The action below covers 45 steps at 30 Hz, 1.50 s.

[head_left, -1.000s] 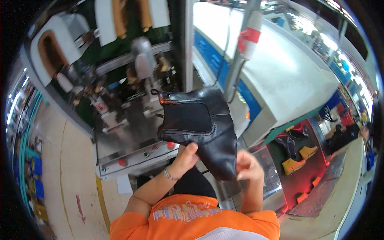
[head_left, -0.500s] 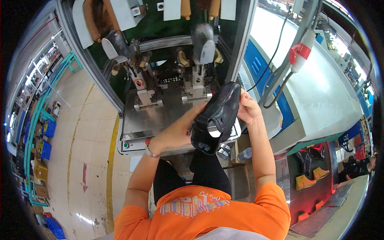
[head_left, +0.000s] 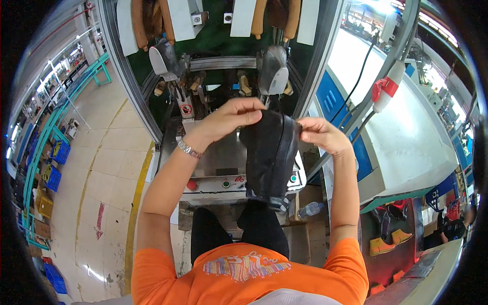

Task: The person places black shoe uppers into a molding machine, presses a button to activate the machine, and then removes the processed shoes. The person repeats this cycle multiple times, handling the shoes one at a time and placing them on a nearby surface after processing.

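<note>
Left hand (head_left: 239,113) and right hand (head_left: 323,134) pinching top edge of black leather boot (head_left: 269,157), which hangs before machine button panel (head_left: 209,186). Risks: fingertip-only grip could slip, dropping boot; swing could bump green button (head_left: 293,178).

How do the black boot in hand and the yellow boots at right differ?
The black boot is held up by the left hand and right hand; the yellow boots rest on a dark surface. The black boot is single; the yellow boots are two. Both are footwear.
</note>
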### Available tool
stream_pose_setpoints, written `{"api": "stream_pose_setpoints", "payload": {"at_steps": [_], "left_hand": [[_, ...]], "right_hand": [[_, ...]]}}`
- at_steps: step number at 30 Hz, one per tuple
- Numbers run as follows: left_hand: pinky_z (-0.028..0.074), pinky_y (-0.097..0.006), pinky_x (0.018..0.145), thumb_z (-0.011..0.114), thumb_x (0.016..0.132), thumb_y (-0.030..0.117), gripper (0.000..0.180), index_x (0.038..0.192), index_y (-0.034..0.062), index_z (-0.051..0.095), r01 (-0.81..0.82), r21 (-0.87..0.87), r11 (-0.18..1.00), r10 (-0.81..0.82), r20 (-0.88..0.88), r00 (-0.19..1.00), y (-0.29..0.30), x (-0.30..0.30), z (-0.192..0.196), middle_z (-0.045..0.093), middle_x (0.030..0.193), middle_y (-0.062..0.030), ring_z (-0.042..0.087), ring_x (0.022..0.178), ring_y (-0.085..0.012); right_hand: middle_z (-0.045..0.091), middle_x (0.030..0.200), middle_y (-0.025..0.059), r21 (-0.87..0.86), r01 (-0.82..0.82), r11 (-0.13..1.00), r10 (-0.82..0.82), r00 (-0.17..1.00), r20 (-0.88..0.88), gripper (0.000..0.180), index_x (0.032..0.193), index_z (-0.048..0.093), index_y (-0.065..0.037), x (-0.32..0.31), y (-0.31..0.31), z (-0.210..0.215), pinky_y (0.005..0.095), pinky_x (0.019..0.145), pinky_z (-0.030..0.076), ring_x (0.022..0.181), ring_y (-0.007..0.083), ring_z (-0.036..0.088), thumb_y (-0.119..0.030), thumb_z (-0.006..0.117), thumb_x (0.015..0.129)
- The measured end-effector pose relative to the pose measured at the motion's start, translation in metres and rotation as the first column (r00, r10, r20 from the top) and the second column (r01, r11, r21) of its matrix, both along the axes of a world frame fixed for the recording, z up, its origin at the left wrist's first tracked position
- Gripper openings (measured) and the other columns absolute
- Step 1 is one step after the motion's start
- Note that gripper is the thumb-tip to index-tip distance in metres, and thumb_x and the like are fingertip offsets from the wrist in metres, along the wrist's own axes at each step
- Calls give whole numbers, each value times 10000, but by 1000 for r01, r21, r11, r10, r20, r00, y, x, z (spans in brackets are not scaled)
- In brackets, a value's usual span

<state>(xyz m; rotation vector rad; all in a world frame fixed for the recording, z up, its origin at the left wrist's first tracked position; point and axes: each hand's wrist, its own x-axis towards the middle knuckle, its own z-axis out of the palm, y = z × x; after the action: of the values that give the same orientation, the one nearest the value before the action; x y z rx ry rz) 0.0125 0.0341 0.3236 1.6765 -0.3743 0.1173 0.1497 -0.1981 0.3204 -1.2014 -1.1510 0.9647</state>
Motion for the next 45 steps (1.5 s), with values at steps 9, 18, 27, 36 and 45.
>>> {"api": "stream_pose_setpoints", "payload": {"at_steps": [9, 18, 27, 36, 45], "left_hand": [[410, -211, 722, 627, 820, 191, 229, 973, 21, 623, -489, -346, 800, 558, 130, 820, 22, 93, 45, 605, 885, -1, 517, 789, -70], [411, -236, 589, 672, 789, 197, 204, 943, 68, 632, -626, -408, 665, 682, -12, 732, 36, 132, 22, 619, 835, 13, 531, 705, -85], [401, -322, 745, 563, 766, 57, 262, 1027, 65, 585, -860, 181, 477, 307, 883, 355, -60, 14, 20, 581, 1039, -89, 562, 910, -224], [361, -360, 797, 538, 795, 137, 345, 1131, 62, 527, -833, 496, 246, 276, 788, 551, -72, 22, -13, 486, 1163, -88, 566, 830, -222], [349, -349, 780, 545, 742, 79, 441, 1172, 23, 465, -805, 566, 175, 274, 758, 592, -71, 23, -29, 457, 1186, -94, 561, 791, -209]], "right_hand": [[624, 811, 49, 331, 626, 706, -619, 773, -141, 115, 913, 622, 10, 89, 90, 55, 216, 627, 450, 690, 104, 562, -26, 569, 817], [609, 766, 41, 312, 690, 653, -561, 717, -413, 112, 913, 616, 3, 115, 136, 19, 239, 556, 453, 629, 119, 555, -31, 548, 831], [560, 892, -1, -31, 679, 733, -599, 623, -502, 349, 1035, 518, -121, 73, 117, -136, 261, 639, 369, 773, 109, 514, -427, 486, 872], [570, 992, 102, 215, 489, 845, -126, 573, -810, 319, 1042, 497, -43, 46, 152, -147, 361, 734, 478, 889, 219, 554, -297, 335, 937], [571, 952, 96, 160, 580, 799, -168, 470, -866, 287, 1012, 502, -43, 55, 163, -187, 369, 699, 479, 826, 224, 554, -271, 350, 928]]}}
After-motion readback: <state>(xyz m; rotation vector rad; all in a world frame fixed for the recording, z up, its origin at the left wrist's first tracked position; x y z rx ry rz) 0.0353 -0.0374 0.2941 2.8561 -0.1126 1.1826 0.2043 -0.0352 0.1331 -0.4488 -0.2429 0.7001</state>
